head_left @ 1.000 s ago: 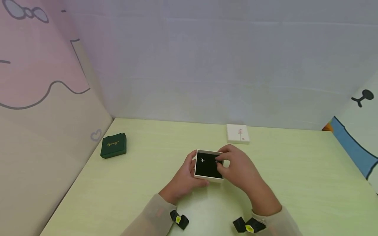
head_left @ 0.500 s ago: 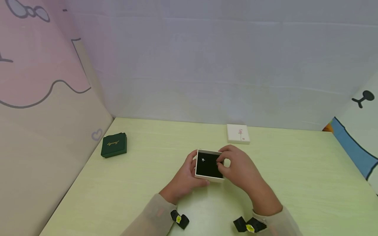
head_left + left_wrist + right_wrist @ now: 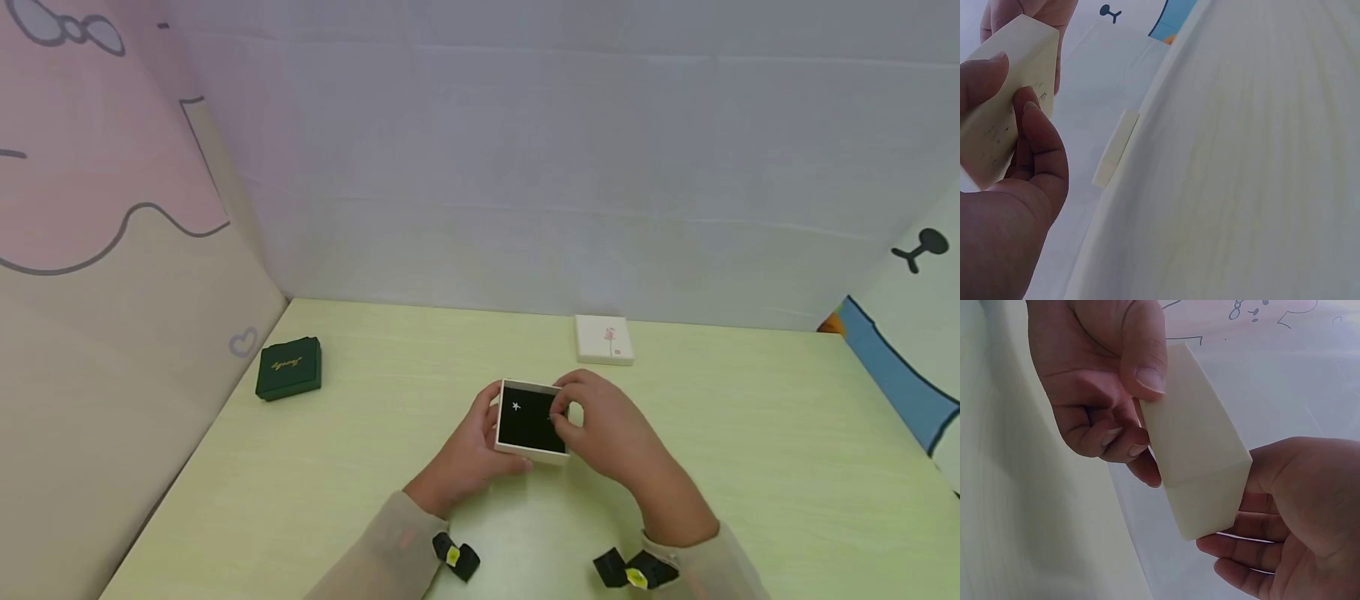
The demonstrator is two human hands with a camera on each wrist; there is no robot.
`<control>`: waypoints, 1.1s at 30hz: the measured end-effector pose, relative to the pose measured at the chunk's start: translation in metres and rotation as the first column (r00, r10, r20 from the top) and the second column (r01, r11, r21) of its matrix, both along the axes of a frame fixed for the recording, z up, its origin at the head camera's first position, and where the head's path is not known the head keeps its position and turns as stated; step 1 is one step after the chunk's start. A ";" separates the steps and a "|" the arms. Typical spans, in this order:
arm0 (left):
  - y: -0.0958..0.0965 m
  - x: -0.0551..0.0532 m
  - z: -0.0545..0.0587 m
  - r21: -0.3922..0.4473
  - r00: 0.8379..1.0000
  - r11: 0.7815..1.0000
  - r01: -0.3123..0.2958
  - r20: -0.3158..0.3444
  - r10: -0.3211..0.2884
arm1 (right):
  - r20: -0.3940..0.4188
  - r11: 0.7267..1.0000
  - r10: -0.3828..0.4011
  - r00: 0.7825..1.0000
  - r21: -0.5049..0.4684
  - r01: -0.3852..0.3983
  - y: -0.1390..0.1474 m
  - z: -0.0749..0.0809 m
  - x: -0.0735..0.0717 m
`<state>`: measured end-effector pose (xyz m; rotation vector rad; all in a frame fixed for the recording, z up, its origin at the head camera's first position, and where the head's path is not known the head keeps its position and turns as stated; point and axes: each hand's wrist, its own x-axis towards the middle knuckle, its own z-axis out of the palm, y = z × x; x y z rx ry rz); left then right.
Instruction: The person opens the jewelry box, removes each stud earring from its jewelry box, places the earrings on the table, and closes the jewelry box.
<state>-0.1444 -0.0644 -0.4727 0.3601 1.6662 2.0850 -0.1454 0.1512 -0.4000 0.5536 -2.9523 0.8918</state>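
Observation:
My left hand (image 3: pixel 468 450) holds a shallow white box (image 3: pixel 531 456), its thumb on the near wall and its fingers at the left side and underneath. Inside lies a black pad (image 3: pixel 525 429), on which a small silver star stud (image 3: pixel 516 407) shows at the left. Over the pad's right side, my right hand (image 3: pixel 603 425) pinches a second star stud between thumb and forefinger; the fingertips hide most of it. In the left wrist view the box's underside (image 3: pixel 994 134) carries faint print. The right wrist view shows the box's plain outer wall (image 3: pixel 1200 444).
A white lid (image 3: pixel 603 340) with a pink flower print lies near the table's back edge. Far left on the table sits a dark green box (image 3: pixel 288 369) with gold lettering. A pale cloth wall (image 3: pixel 487 167) stands behind the table.
The right fingertips have closed over the right-hand star stud, which showed more clearly a second ago. The left hand and the box have hardly moved.

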 end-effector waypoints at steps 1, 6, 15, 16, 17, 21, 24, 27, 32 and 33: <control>0.000 0.000 0.000 0.002 1.000 1.000 0.000 -0.001 0.000 | -0.003 1.000 -0.001 1.000 -0.002 0.001 0.000 0.000 0.000; -0.001 0.000 0.001 0.011 1.000 1.000 -0.001 -0.002 0.001 | -0.013 1.000 -0.008 1.000 -0.008 0.008 -0.001 -0.001 -0.001; -0.001 0.000 0.002 -0.006 1.000 1.000 -0.002 -0.007 0.002 | -0.027 0.999 -0.012 1.000 -0.035 0.011 0.000 0.000 0.001; -0.001 0.000 0.002 -0.009 1.000 1.000 -0.003 -0.007 0.003 | -0.029 0.999 -0.012 1.000 -0.040 0.011 0.000 0.000 0.001; -0.001 0.000 0.003 -0.013 1.000 1.000 -0.003 -0.008 0.003 | -0.032 0.999 -0.012 0.999 -0.047 0.010 0.000 0.001 0.001; -0.002 0.000 0.004 -0.016 1.000 1.000 -0.006 -0.011 0.005 | -0.037 0.997 -0.010 0.999 -0.081 0.007 0.000 0.002 0.001; -0.001 0.000 0.005 -0.007 1.000 1.000 -0.003 -0.012 0.003 | -0.035 0.994 -0.010 0.999 -0.105 0.006 0.001 0.002 0.001; -0.001 0.000 0.006 -0.002 1.000 1.000 -0.001 -0.013 0.000 | -0.031 0.992 -0.011 0.999 -0.123 0.007 0.003 0.002 0.000; -0.001 0.001 0.006 -0.016 1.000 1.000 -0.011 -0.014 0.011 | -0.042 0.988 -0.002 0.999 -0.154 -0.005 0.008 0.005 0.001; -0.001 0.001 0.006 -0.021 1.000 1.000 -0.014 -0.014 0.014 | -0.044 0.987 -0.002 0.999 -0.158 -0.005 0.009 0.006 0.001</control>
